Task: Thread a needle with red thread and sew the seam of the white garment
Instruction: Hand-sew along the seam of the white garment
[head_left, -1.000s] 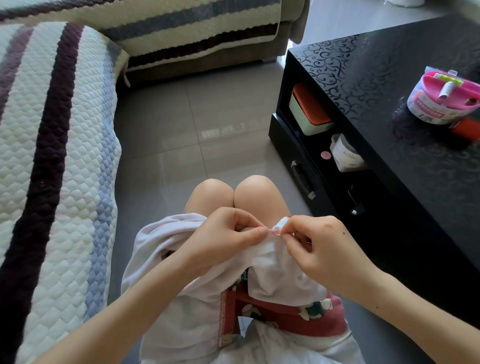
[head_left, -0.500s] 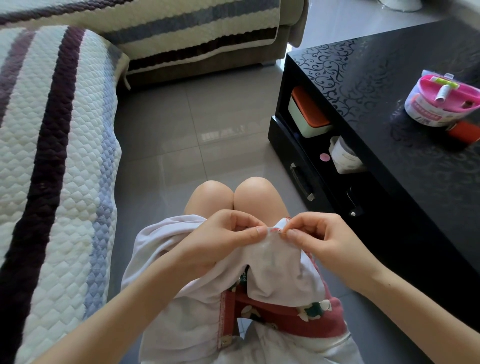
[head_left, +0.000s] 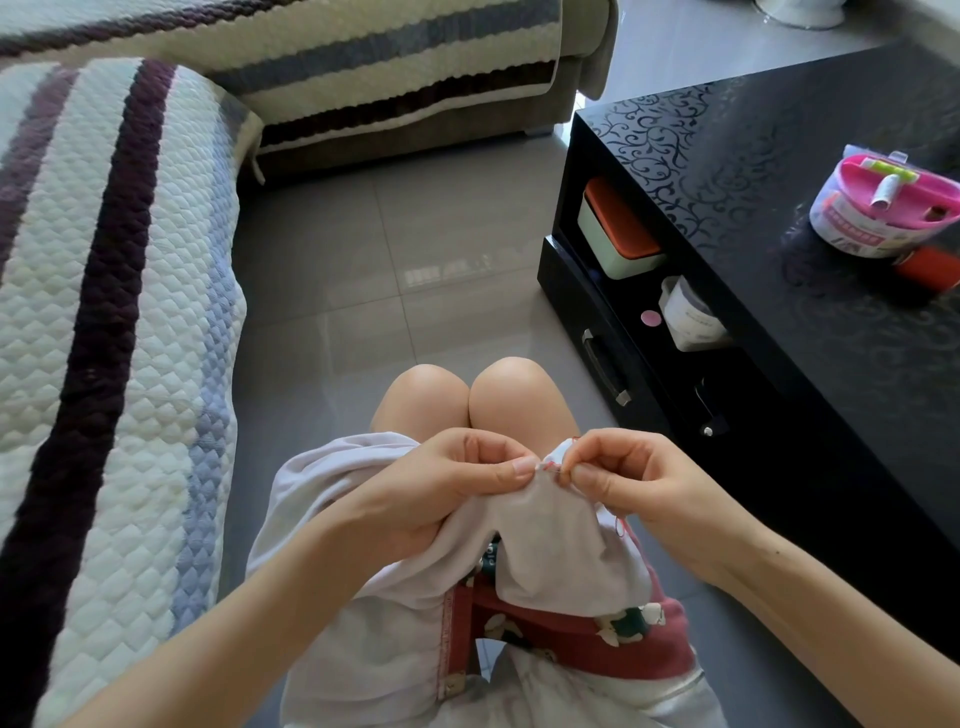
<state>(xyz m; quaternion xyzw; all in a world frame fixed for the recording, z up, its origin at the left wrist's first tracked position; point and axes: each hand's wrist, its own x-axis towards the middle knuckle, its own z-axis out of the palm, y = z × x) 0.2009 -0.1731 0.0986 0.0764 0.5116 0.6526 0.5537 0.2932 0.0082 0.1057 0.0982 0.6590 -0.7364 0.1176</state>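
Two hands nearly meet above your knees (head_left: 509, 389): left hand (head_left: 452, 483) pinching the lap-draped white garment (head_left: 545, 545) at its seam (head_left: 545, 464), right hand (head_left: 634, 478) newly shifted up to pinch the edge, likely drawing another stitch.

The left hand (head_left: 447, 488) pinches the garment (head_left: 550, 551), and we cannot see its lower fingers, which are tucked under the cloth. The right hand (head_left: 639, 483) pinches the seam edge. Its fingertips (head_left: 576, 470) cover the spot, so we cannot tell whether a needle lies between them. We see a loop of thread (head_left: 618, 527) below that hand, too thin to follow. The bottom edge cuts off both forearms and the garment's lower part. The right edge cuts the tub (head_left: 878, 213), the spool (head_left: 930, 267) and the table (head_left: 779, 156). The labels on the tub and on the jar (head_left: 691, 317) are too small for us to read.
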